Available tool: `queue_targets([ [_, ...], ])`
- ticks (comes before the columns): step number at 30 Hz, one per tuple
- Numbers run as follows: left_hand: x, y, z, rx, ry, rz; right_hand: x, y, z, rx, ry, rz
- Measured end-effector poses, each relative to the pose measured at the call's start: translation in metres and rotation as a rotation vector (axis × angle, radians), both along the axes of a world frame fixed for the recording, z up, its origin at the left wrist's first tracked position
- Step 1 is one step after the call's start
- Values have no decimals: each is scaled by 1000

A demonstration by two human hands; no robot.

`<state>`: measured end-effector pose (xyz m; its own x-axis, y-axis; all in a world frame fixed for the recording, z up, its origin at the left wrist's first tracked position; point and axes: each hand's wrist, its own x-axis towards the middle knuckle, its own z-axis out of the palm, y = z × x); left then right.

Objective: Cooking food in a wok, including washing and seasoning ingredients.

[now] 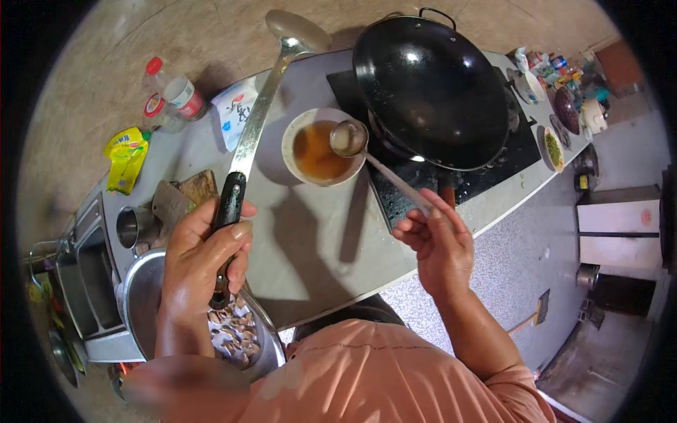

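Observation:
My left hand (211, 248) grips the black handle of a large metal ladle or wok spatula (259, 111), its head pointing up toward the wall. In my right hand (441, 238) is the handle of a small spoon (349, 138), whose bowl is over the right side of a white bowl (290, 174). Pale matter shows in the spoon. Brown-orange liquid (317, 153) partly fills the white bowl, which stands on the grey countertop (296, 238). Whether the spoon touches the liquid I cannot tell.
A black wok (433, 95) sits on the black hob (412, 195) to the right. Left and behind are a plastic bottle (182, 92), a white packet (232, 113) and a yellow pouch (127, 158). A metal basin (138, 296) with sliced pieces stands near my left forearm, beside a cleaver (170, 206).

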<state>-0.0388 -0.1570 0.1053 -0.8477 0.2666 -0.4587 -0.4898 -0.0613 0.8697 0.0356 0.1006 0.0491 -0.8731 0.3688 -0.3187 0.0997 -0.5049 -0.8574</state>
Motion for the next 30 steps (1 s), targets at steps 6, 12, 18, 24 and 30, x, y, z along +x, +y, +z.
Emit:
queue_targets([
  [6, 4, -13, -7, 31, 8, 2, -18, -23, -46, 138, -99, 40],
  [12, 7, -21, -12, 34, 13, 19, -31, -33, -60, 254, -122, 88],
  [18, 9, -25, -13, 25, -2, 35, -35, -30, -59, -135, -174, -30],
  [24, 8, -25, -12, 25, -5, 37, -28, -20, -49, -292, -166, -50],
  [30, 6, -19, -9, 14, -1, 25, -25, -12, -7, -214, -115, -23],
])
